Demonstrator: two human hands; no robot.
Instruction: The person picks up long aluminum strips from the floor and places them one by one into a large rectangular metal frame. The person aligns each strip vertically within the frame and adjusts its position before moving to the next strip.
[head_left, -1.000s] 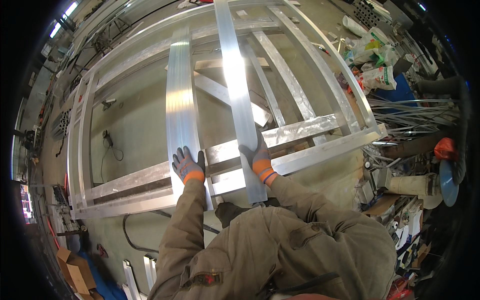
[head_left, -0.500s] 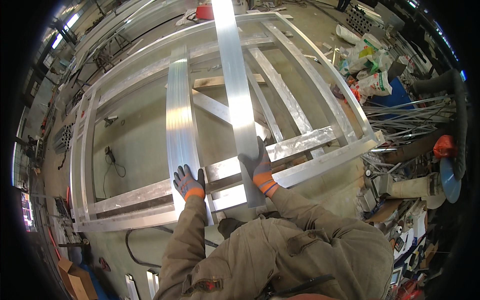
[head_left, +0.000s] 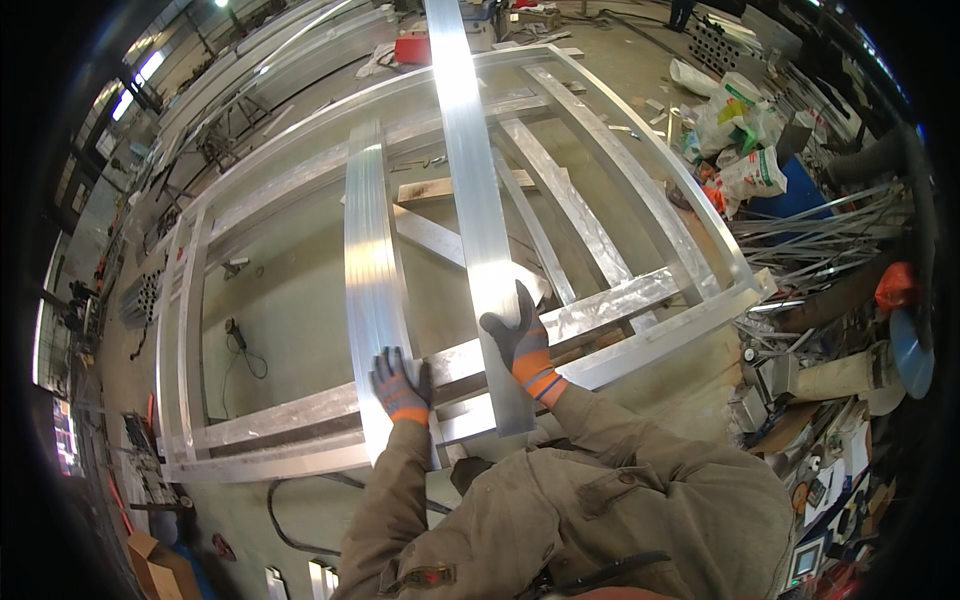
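Plank in your right hand passes over the metal frame, long axis pointing away from your waist, leaning slightly left, far end beyond view. Your right thumb and fingers clasp its right edge; your left hand rests, fingers spread, on the roughly parallel ribbed panel.

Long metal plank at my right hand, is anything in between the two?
Nothing visible: the gloved right hand appears to lie directly against the long metal plank, near its closer end, thumb across its upper face. The underside is hidden.
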